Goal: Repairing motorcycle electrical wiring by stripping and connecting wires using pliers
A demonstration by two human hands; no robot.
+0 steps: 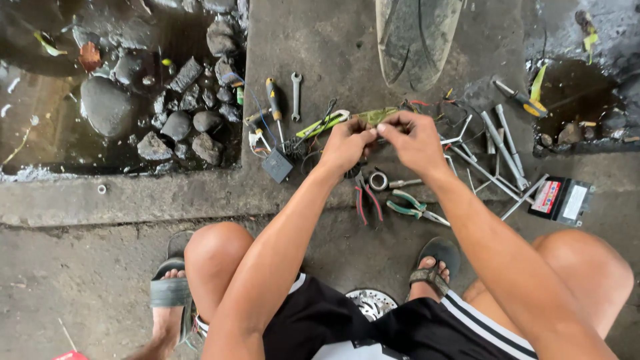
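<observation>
Head view, looking down past the knees of a squatting person onto a concrete floor. The left hand (347,143) and the right hand (415,140) meet at the centre of the frame, fingertips pinched together on a small item held between them; the item is too small and too covered to identify. A thin wire (445,119) lies on the floor near the right hand; whether it joins the pinched item cannot be told.

Spread on the floor beneath and around the hands: a screwdriver (274,100) with a black and yellow handle, an open-ended spanner (296,95), a yellow-green utility knife (323,124), a small black box (277,165), red-handled pliers (365,200), green-handled pliers (410,205), a roll of tape (378,181), and several long metal T-handle wrenches (497,160). A small black battery (561,199) sits at the right. A tyre (417,37) enters from the top edge. At upper left, stones (107,105) lie in dark water. A brake disc (371,302) shows between the person's sandalled feet.
</observation>
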